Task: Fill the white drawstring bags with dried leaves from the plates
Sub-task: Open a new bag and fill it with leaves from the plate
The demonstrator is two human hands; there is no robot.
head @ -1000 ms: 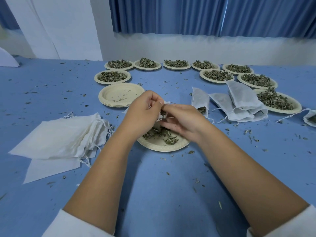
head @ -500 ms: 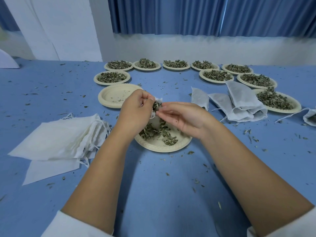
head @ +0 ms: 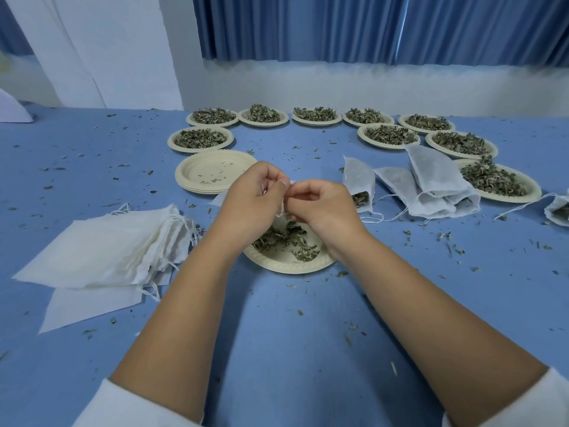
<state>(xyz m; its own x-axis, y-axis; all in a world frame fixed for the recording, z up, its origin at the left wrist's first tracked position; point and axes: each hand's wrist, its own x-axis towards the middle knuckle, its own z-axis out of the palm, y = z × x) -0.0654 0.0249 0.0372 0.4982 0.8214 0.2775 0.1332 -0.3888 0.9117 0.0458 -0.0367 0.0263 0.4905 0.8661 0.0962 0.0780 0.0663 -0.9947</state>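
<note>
My left hand [head: 251,198] and my right hand [head: 323,208] meet above a cream plate [head: 277,263] that still holds some dried leaves [head: 286,240]. Both pinch the mouth of a small white drawstring bag [head: 281,208], which is mostly hidden behind my fingers. A stack of flat unfilled bags [head: 104,248] lies to the left. Filled bags [head: 431,186] lie to the right, one with leaves showing at its mouth [head: 360,183].
A stack of cream plates without leaves [head: 212,171] sits just beyond my hands. Several plates heaped with dried leaves [head: 314,115] arc across the back and right of the blue table [head: 277,334]. Leaf crumbs are scattered everywhere. Another bag [head: 558,209] lies at the right edge.
My right hand's fingers, held out straight with leaves at the bag mouth, have curled in against my left hand. Both hands now pinch the bag's top.
</note>
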